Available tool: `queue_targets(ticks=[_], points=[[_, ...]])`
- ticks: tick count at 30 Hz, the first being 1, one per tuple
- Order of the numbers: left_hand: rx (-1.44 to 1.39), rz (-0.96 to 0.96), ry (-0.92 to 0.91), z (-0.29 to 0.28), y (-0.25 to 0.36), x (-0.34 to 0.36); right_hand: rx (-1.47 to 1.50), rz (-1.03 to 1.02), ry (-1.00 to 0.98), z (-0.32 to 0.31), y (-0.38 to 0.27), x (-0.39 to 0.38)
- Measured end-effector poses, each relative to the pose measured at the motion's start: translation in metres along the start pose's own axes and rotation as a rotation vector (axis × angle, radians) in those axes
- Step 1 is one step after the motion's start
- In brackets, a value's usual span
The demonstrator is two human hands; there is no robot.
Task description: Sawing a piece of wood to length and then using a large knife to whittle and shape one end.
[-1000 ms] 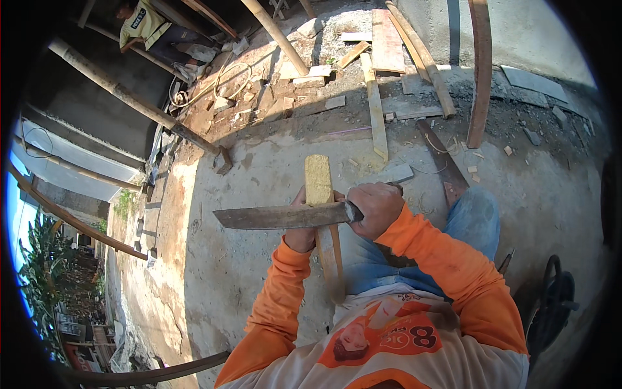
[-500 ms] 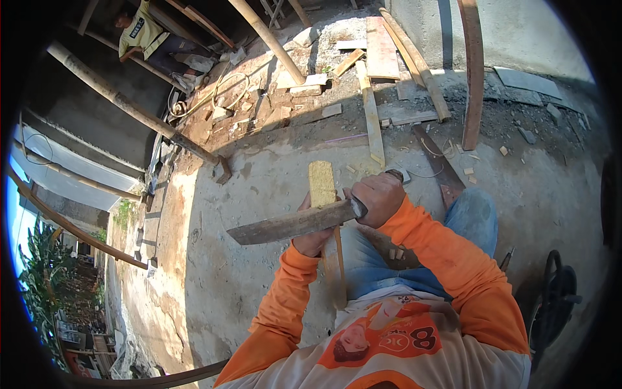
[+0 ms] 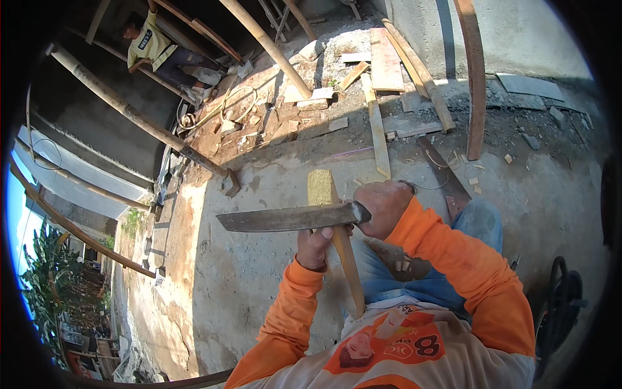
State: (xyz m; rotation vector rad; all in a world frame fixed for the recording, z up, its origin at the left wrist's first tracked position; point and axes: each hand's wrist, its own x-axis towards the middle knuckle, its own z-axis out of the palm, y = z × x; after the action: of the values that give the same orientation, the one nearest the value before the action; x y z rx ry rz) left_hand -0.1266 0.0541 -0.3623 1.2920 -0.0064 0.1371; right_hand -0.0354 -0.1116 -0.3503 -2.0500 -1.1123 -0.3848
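Observation:
In my right hand (image 3: 387, 209) is the handle of a machete, fingers wrapped round it. Its dark, broad machete blade (image 3: 275, 221) points left and lies nearly level across a pale piece of wood (image 3: 321, 187). That wood has a thick, block-like far end, and a narrower shaft runs back toward my waist. Below the blade my left hand (image 3: 315, 246) grips the wood, its thumb on the near side; the blade hides part of its fingers. Whether the edge is touching the wood cannot be told.
A dark plank (image 3: 445, 172) lies by my right knee, with wood chips (image 3: 476, 185) around. Longer boards (image 3: 387, 61) and rubble lie farther off. Upright timber (image 3: 475, 84) and slanting bamboo poles (image 3: 139, 117) stand ahead. A person (image 3: 155, 48) sits at far left.
The machete blade has swung from a slant to nearly level. The wood's near end has shifted right, and my left thumb now shows below the blade. The whole view has moved slightly.

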Motion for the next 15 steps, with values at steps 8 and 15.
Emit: queue_targets(ticks=[8, 15], points=[[0.03, 0.021, 0.029, -0.005, -0.021, -0.005, 0.0, -0.078, -0.097, 0.007, 0.002, -0.003], [-0.032, 0.036, 0.046, -0.01, -0.024, -0.005, -0.016, -0.095, -0.121, 0.018, 0.003, -0.004]])
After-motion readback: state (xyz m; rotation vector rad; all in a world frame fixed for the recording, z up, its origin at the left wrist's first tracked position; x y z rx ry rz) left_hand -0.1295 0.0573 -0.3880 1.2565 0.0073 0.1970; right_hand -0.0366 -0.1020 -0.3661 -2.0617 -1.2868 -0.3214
